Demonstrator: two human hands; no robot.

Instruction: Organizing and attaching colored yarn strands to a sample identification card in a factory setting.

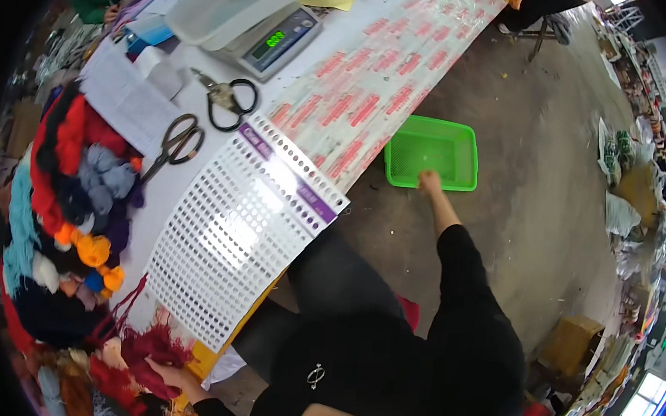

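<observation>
Out to the right, my right hand [429, 182] is closed at the near rim of a bright green plastic basket [468, 160], which has perforated sides. I cannot tell whether the basket rests on the floor or hangs from my grip. At the lower left, my left hand [171, 375] is in among yarn, its fingers closed on a dark red yarn bundle [151, 346] and partly hidden by it. A white card with rows of holes [213, 238] and purple bands lies on the table between my hands.
Black-handled scissors [220, 99] and a second dark pair [172, 148] lie beside a digital scale [283, 41] carrying a clear plastic tub [236, 1]. Multicoloured yarn [74, 211] is heaped along the left. The table's edge [402, 120] runs beside the basket. A cardboard box [570, 342] stands at right.
</observation>
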